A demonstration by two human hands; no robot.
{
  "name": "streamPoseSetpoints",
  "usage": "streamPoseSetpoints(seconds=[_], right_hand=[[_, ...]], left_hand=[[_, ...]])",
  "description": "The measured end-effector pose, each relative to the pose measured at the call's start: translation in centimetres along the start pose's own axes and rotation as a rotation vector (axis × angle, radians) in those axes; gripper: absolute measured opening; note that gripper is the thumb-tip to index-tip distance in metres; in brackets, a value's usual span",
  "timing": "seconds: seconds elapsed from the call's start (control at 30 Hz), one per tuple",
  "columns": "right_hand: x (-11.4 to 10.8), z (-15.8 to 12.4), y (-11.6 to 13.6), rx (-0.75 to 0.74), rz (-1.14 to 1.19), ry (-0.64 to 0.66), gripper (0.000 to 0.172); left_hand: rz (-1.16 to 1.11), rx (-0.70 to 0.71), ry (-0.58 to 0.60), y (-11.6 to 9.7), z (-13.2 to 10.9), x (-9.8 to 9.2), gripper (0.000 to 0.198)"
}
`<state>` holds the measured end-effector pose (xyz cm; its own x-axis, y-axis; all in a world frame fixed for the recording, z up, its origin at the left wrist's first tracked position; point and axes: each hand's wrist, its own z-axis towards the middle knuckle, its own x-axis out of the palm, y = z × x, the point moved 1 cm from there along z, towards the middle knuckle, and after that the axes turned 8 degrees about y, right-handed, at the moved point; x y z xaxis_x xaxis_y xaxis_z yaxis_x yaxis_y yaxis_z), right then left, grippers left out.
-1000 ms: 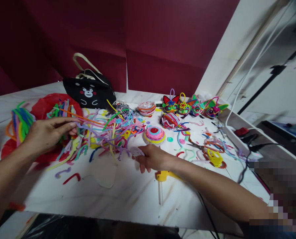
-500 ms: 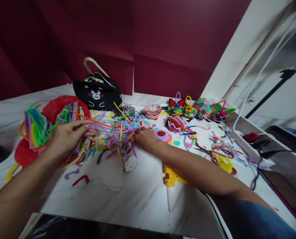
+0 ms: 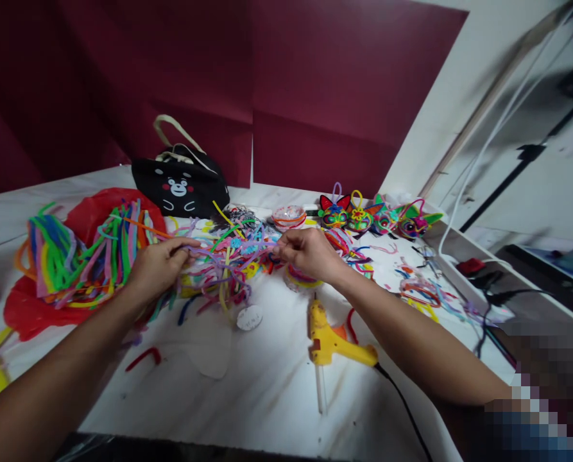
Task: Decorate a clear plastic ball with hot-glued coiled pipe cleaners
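Observation:
My left hand (image 3: 158, 264) is pinched on a purple pipe cleaner (image 3: 202, 251) at the left side of a tangled pile of pipe cleaners (image 3: 228, 276). Over the pile's right side, my right hand (image 3: 310, 253) has its thumb and fingertips closed on a light purple pipe cleaner (image 3: 262, 247). Whether both hands hold one strand I cannot tell, as the pile lies behind it. Under my right hand sits a round coiled piece (image 3: 303, 281), partly covered. A white oval disc (image 3: 249, 317) lies in front of the pile.
A yellow glue gun (image 3: 324, 340) lies near my right forearm, its cord running forward. Bundled pipe cleaners (image 3: 59, 256) rest on a red bag (image 3: 24, 311) at left. Behind stand a black bear-face bag (image 3: 178, 192), a bowl (image 3: 289, 217) and several cat-eared ornaments (image 3: 334, 212).
My right hand has lifted from the pile and turned, now pinching a light purple strand. My left hand has shifted slightly right and closed its fingers. The glue gun is now fully uncovered.

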<state>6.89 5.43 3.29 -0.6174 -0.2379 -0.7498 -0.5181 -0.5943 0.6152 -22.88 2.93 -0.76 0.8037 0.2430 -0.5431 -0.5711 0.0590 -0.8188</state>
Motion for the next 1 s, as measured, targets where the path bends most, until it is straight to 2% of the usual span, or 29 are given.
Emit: streamPoseSetpoints(seconds=[0.07, 0.1, 0.17, 0.23, 0.27, 0.37, 0.4, 0.53, 0.63, 0.8, 1.0], right_hand=[[-0.6, -0.6, -0.6, 0.068, 0.220, 0.005, 0.017], [-0.7, -1.0, -0.8, 0.110, 0.313, 0.022, 0.020], [-1.0, -1.8, -1.0, 0.179, 0.441, 0.058, 0.025], [-1.2, -2.8, -0.9, 0.212, 0.504, 0.082, 0.028], [-1.2, -3.3, -0.9, 0.218, 0.531, 0.092, 0.029], [-1.1, -4.7, -0.7, 0.243, 0.651, 0.136, 0.026], [-1.0, -5.1, -0.7, 0.252, 0.681, 0.155, 0.024], [-0.7, -6.7, -0.9, 0.277, 0.731, 0.232, 0.018], [-0.9, -8.1, -1.2, 0.287, 0.781, 0.274, 0.018], [-1.8, -10.5, -2.1, 0.299, 0.829, 0.277, 0.029], [-1.8, -11.8, -3.0, 0.261, 0.857, 0.276, 0.033]], left_hand=[[0.392, 0.107, 0.022, -1.0, -0.1, 0.2, 0.032], [0.519, 0.181, 0.012, -1.8, -0.4, 0.5, 0.035], [0.573, 0.342, -0.052, -3.5, -1.1, 1.3, 0.037], [0.470, 0.404, -0.071, -5.4, -2.2, 2.8, 0.036], [0.366, 0.392, -0.022, -6.3, -2.7, 3.7, 0.036], [-0.123, 0.178, 0.238, -8.8, -4.3, 7.0, 0.040], [-0.252, 0.154, 0.302, -9.6, -4.7, 8.1, 0.039], [-0.526, 0.118, 0.397, -11.9, -5.6, 11.1, 0.024], [-0.652, 0.051, 0.430, -12.6, -5.8, 12.4, 0.021], [-0.826, -0.080, 0.437, -12.3, -5.9, 13.7, 0.023], [-0.862, -0.123, 0.454, -12.2, -6.0, 15.0, 0.023]])
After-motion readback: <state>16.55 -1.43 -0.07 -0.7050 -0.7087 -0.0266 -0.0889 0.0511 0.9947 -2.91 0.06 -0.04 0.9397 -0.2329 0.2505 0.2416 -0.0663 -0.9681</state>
